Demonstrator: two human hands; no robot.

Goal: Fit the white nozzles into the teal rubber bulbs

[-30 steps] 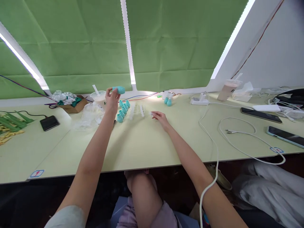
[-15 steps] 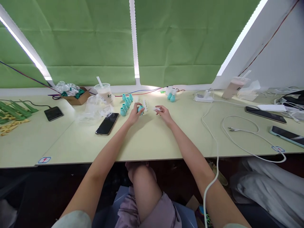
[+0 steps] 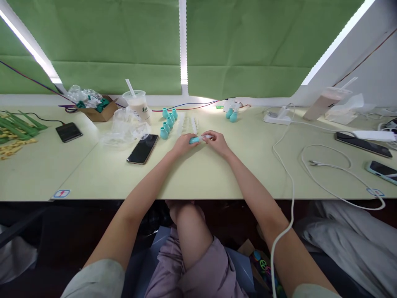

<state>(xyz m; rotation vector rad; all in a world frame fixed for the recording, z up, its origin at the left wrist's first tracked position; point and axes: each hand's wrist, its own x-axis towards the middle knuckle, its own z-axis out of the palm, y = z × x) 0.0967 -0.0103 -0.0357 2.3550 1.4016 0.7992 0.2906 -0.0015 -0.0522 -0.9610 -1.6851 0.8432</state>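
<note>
Smooth teal bulb (image 3: 194,140) moved beside white piece (image 3: 207,136).

We can read no words or numbers. We list: left sticker (image 3: 62,193) by the table's (image 3: 124,182) front edge, blue border, red sign; right sticker (image 3: 375,192), blue-bordered, sign unclear; left cup (image 3: 135,100), dark green print, too small; right cup (image 3: 325,101), dark mark, illegible.

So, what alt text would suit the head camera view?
A person's left hand holds a turquoise piece close to a whitish piece in the right hand at a table. More turquoise pieces stand beyond; a phone lies left.
</note>
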